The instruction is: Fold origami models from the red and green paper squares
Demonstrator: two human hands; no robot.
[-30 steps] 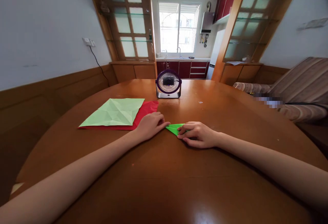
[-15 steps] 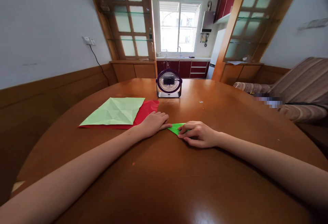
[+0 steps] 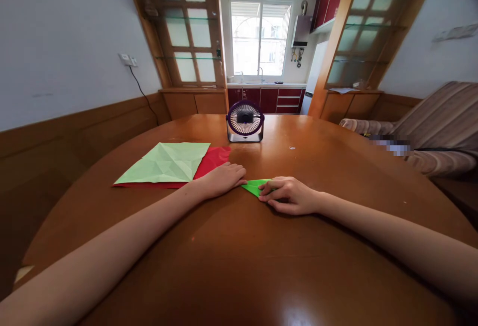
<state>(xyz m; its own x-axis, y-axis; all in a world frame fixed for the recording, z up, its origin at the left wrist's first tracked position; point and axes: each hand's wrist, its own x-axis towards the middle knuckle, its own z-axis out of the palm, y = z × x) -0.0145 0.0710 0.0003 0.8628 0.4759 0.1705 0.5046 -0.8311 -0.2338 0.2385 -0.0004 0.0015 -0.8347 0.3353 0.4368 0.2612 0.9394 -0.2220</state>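
A round wooden table (image 3: 336, 176) carries everything here, and nothing on it is a container holding anything. Counted up, there are three pieces of paper and one fan. Near the middle of the table, a little toward the person's edge, lies a small folded bright green paper (image 3: 255, 186), flat on the wood and tapering to a point on its left. The left hand (image 3: 221, 180) rests palm down just left of it, fingers stretched flat and loosely together, their tips touching the paper's pointed end; it grips nothing. The right hand (image 3: 287, 196) lies over the paper's right part, fingers curled and pressing down on it, with the thumb tucked along the near edge (how much paper sits under the palm cannot be told). Toward the table's left edge, one pale green sheet (image 3: 166, 163), unfolded and marked with creases, lies on top of one red sheet (image 3: 213, 159), which shows along the right side and as a thin strip at the near edge; the left hand's wrist is just beside the red corner. At the far edge of the table, straight beyond the hands and well apart from them, stands one small purple desk fan (image 3: 245, 121), upright, its round grille facing the person.
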